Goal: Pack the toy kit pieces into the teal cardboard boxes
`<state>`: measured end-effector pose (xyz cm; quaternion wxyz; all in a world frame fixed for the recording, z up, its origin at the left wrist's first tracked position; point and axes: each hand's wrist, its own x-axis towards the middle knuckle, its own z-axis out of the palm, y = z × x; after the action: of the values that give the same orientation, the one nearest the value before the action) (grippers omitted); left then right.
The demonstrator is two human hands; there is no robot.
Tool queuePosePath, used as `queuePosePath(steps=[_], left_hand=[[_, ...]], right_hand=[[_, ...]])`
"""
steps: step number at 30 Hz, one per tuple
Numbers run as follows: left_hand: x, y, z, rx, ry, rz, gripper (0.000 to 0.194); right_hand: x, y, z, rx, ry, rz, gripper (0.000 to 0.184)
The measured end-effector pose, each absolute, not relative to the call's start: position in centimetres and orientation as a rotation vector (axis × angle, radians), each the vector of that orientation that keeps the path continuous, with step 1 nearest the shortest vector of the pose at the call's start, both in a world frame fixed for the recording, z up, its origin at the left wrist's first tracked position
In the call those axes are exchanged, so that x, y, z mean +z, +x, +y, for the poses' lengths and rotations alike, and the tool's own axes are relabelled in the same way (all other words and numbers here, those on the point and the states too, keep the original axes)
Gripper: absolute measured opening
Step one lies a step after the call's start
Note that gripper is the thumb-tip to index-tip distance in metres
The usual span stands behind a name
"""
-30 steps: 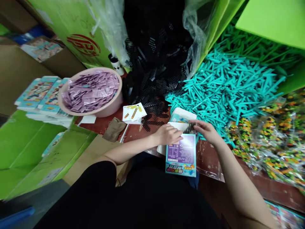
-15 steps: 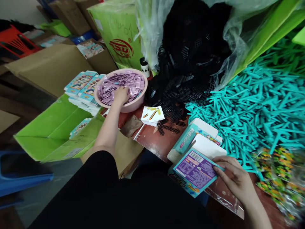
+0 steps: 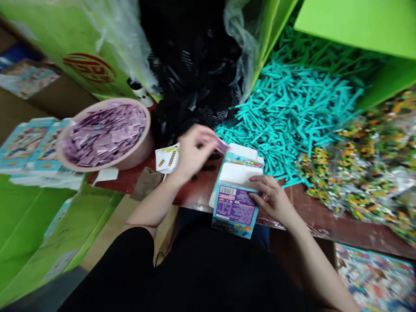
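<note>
My left hand (image 3: 196, 151), slightly blurred, pinches a small purple packet (image 3: 222, 146) above the table, close to the white flaps of the boxes. My right hand (image 3: 270, 195) grips the open end of a teal and purple carton (image 3: 236, 208), thumb on its printed panel and fingers at the raised white flap. Behind that carton lies another teal carton (image 3: 217, 182), partly covered by it. Many more purple packets (image 3: 110, 134) fill a pink basin (image 3: 136, 160) at the left. White printed leaflets (image 3: 167, 159) lie beside my left wrist.
Black lattice pieces (image 3: 191, 95) spill from a plastic-lined box at the back. Teal plastic sticks (image 3: 279, 117) are heaped to their right. Bagged orange and green pieces (image 3: 347, 173) cover the right side. Filled-looking cartons (image 3: 29, 143) are stacked left, above a green box (image 3: 74, 242).
My left hand has left the basin and come right with a purple packet, near the cartons. My right hand still holds the carton. The view has swung to the right.
</note>
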<state>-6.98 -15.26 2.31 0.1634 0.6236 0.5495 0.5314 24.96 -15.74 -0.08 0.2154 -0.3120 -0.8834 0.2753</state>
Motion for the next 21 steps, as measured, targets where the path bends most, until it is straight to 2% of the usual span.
queuePosePath(steps=[3,5,9,10,12,14,18,21], left_hand=[[1.0,0.2,-16.0,0.983,2.093,1.205,0.014],[-0.8,1.6,-16.8,0.966,2.057,1.218,0.025],[-5.3,2.4,-18.8,0.965,1.663,1.097,0.085],[-6.2,2.7,-19.5,0.931,1.591,1.057,0.096],[-7.6,3.2,-20.7,0.916,1.499,1.091,0.107],[-8.1,3.0,-21.2,0.931,1.480,1.198,0.107],[-6.4,0.3,-20.0,0.637,1.700,1.476,0.091],[-3.4,0.0,-17.6,0.412,1.963,1.795,0.064]], right_hand=[[-0.2,25.9,-16.7,0.747,-0.896,-2.393,0.009],[-0.5,27.0,-17.7,0.777,-0.931,-2.319,0.008],[-2.2,29.2,-19.8,0.872,-1.009,-2.121,0.008],[-2.8,29.8,-20.2,0.880,-1.032,-2.066,0.013],[-4.1,31.5,-20.4,0.817,-1.119,-1.954,0.031],[-5.3,34.1,-20.1,0.625,-1.293,-1.869,0.035],[-6.6,40.3,-18.5,0.169,-1.618,-1.789,0.019],[-6.8,43.2,-17.3,0.072,-1.686,-1.685,0.016]])
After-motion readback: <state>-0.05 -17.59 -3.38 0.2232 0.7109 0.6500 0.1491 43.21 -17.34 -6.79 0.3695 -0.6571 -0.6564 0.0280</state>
